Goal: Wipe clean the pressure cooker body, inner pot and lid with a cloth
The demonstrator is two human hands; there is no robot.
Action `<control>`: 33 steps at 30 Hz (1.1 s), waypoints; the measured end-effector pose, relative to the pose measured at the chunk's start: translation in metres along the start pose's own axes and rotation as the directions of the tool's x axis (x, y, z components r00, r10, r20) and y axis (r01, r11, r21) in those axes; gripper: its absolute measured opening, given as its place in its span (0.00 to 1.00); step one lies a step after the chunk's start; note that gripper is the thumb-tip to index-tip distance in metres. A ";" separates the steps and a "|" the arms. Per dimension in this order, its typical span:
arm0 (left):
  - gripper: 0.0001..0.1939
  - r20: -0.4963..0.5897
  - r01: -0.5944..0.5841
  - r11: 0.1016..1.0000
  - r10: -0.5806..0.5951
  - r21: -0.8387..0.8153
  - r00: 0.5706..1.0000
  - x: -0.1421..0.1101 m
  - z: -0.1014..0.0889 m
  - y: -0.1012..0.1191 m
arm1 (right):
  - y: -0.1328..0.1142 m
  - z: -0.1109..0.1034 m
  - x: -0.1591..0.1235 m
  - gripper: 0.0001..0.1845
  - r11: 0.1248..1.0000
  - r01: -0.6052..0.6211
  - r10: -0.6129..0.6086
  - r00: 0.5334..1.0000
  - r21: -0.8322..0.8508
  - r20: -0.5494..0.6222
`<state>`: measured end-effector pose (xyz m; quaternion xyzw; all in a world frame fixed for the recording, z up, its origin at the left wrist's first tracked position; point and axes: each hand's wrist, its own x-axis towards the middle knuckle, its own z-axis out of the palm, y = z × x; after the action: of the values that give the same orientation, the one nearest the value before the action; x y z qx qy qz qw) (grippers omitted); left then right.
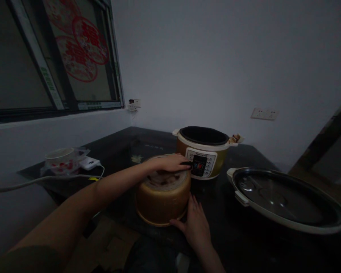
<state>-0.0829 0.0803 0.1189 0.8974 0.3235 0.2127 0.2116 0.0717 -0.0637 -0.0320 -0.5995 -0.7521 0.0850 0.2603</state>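
Resting the left hand (172, 162) on the brown-marked base (165, 182) of the golden pot (161, 203), upside down at near centre, and gripping its lower side with the right hand (198, 226)! No telling the left hand's grip. Seeing the cooker (201, 165) standing open-topped just beyond.

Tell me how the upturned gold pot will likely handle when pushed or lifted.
The gold pot looks like rigid metal, so it should keep its shape. Resting wide and low on its rim, it would probably slide across the dark tabletop before tipping. Smooth and rounded, with no visible handle, it may feel slippery.
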 end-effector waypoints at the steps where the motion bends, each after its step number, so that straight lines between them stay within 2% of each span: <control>1: 0.16 -0.004 0.067 0.997 -0.067 -0.037 0.998 0.000 -0.004 -0.007 | -0.001 -0.001 0.000 0.52 1.000 -0.004 0.004 1.000 0.000 0.006; 3: 0.18 -0.014 0.166 0.984 -0.168 -0.068 0.986 -0.004 -0.015 -0.021 | -0.002 -0.003 0.000 0.52 1.000 -0.016 0.016 1.000 0.000 0.020; 5: 0.20 -0.045 0.219 0.973 -0.223 -0.077 0.974 -0.013 -0.026 -0.035 | -0.003 -0.004 0.000 0.53 1.000 -0.027 0.027 0.999 0.000 0.033; 10: 0.29 -0.111 0.384 0.916 -0.396 -0.119 0.911 -0.050 -0.041 -0.064 | -0.004 -0.005 0.000 0.53 1.000 -0.015 0.015 0.999 -0.006 0.038; 14: 0.31 -0.150 0.428 0.897 -0.441 -0.109 0.885 -0.064 -0.038 -0.069 | -0.003 -0.005 0.001 0.53 1.000 -0.017 0.018 0.998 -0.019 0.054; 18: 0.26 -0.148 0.416 0.909 -0.410 0.008 0.900 -0.050 -0.035 -0.059 | -0.004 -0.007 0.001 0.54 1.000 -0.019 0.020 0.998 -0.019 0.059; 23: 0.23 -0.035 0.319 0.934 -0.318 0.162 0.947 -0.019 -0.028 -0.032 | -0.003 -0.007 0.001 0.54 1.000 -0.003 0.004 0.999 -0.024 0.042; 27: 0.21 0.074 0.204 0.951 -0.227 0.234 0.971 -0.001 -0.012 -0.003 | -0.001 -0.004 0.000 0.53 0.999 0.002 0.000 0.999 -0.037 0.040; 29: 0.20 0.146 0.079 0.955 -0.125 0.285 0.981 0.000 -0.002 0.015 | 0.000 -0.003 -0.001 0.53 0.999 -0.001 0.003 0.999 -0.049 0.038; 30: 0.19 0.191 -0.019 0.946 -0.046 0.323 0.981 -0.003 0.002 0.025 | 0.000 -0.003 -0.001 0.54 0.999 0.000 0.002 0.999 -0.053 0.037; 33: 0.18 0.313 -0.273 0.885 0.156 0.378 0.937 -0.023 0.009 0.052 | -0.001 -0.003 -0.001 0.54 0.998 -0.004 0.006 1.000 -0.055 0.027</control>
<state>-0.0682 0.0261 0.1327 0.9728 0.2266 0.0354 0.0335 0.0727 -0.0652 -0.0288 -0.6071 -0.7561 0.0732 0.2332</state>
